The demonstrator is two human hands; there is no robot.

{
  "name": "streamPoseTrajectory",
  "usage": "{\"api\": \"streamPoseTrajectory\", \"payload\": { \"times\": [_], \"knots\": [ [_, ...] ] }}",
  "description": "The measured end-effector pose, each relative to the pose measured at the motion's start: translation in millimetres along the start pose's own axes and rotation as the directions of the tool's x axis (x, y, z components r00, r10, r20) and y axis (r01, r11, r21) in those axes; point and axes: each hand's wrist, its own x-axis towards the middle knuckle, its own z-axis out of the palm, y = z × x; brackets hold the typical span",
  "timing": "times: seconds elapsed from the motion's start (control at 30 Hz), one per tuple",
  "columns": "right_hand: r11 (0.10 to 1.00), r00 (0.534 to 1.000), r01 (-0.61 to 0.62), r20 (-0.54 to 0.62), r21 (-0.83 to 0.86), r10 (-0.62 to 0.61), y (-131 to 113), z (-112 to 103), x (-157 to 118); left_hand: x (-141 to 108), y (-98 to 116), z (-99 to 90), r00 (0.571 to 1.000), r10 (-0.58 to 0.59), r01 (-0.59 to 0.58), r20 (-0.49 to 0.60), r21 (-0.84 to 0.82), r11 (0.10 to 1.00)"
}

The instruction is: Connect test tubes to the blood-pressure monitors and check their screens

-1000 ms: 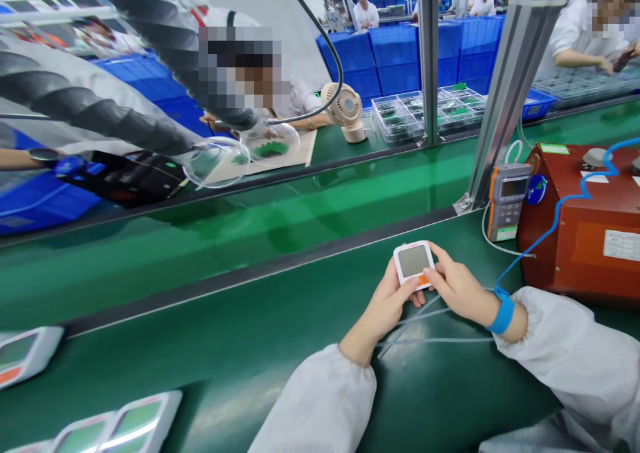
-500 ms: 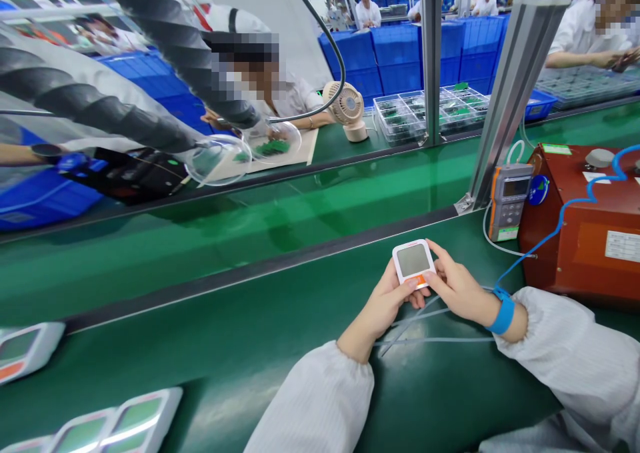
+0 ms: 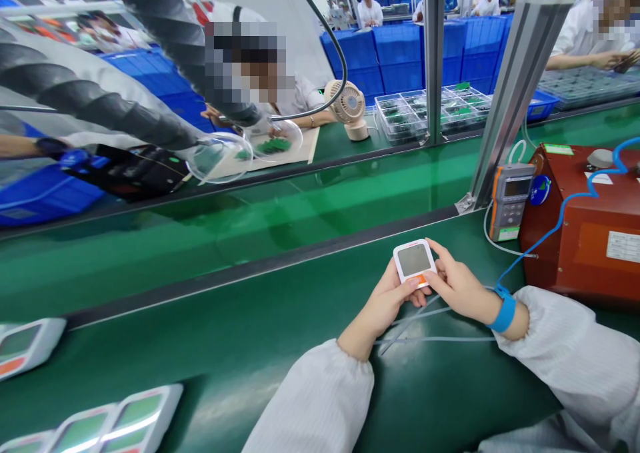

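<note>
A small white device (image 3: 414, 262) with a grey screen and an orange strip along its lower edge is gripped by both my hands above the green bench. My left hand (image 3: 385, 306) holds its lower left side, thumb near the orange strip. My right hand (image 3: 457, 285) holds its right side, and a blue wrist strap (image 3: 504, 310) with a blue coiled cord sits on that wrist. Thin grey cables (image 3: 425, 320) lie on the mat under my hands.
A red-brown box (image 3: 590, 240) and an orange-edged meter (image 3: 507, 200) stand at the right beside a metal post (image 3: 510, 86). More white devices (image 3: 115, 426) lie at the lower left. Co-workers sit beyond the green conveyor (image 3: 200, 233), near a small fan (image 3: 350, 110) and clear trays (image 3: 415, 113).
</note>
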Motion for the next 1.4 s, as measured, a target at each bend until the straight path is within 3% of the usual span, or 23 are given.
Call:
{"api": "streamPoseTrajectory", "payload": {
  "times": [0.7, 1.4],
  "knots": [
    [0.997, 0.997, -0.072, 0.012, 0.009, 0.072, -5.4, -1.6, -0.5, 0.3, 0.8, 1.4, 1.000, 0.004, -0.004, -0.002, 0.002, 1.000],
    [0.998, 0.998, -0.069, 0.011, 0.005, 0.069, -6.2, -2.1, 0.3, -0.2, 1.5, 1.9, 1.000, 0.000, 0.000, -0.008, 0.008, 1.000]
  ]
}}
